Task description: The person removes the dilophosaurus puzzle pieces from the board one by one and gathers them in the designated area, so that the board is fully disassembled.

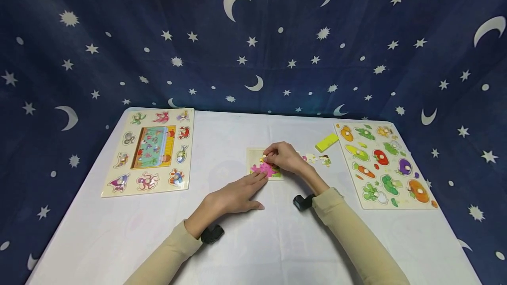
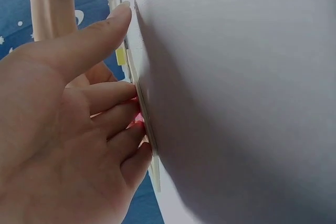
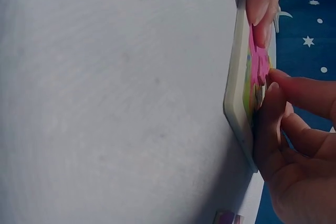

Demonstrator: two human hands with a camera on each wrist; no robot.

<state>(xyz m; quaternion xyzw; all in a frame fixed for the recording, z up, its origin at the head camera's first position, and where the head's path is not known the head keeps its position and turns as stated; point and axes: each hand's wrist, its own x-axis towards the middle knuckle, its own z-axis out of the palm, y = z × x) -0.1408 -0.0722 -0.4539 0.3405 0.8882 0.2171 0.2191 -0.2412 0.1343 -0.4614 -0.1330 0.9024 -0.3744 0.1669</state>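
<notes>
A small square jigsaw board lies mid-table, its lower part filled with pink pieces. My right hand reaches over it from the right and pinches a small puzzle piece between thumb and fingertips, close over the board. In the right wrist view, thumb and forefinger meet right at the pink area; most of the piece is hidden by them. My left hand lies palm down with fairly straight fingers, their tips resting on the board's lower left edge and pink pieces. Its thumb points off to the side.
Loose puzzle pieces lie just right of the board. Behind them is a yellow-green block. A sea-animal peg puzzle stands at the left, a vegetable peg puzzle at the right. A starry blue curtain hangs behind the table.
</notes>
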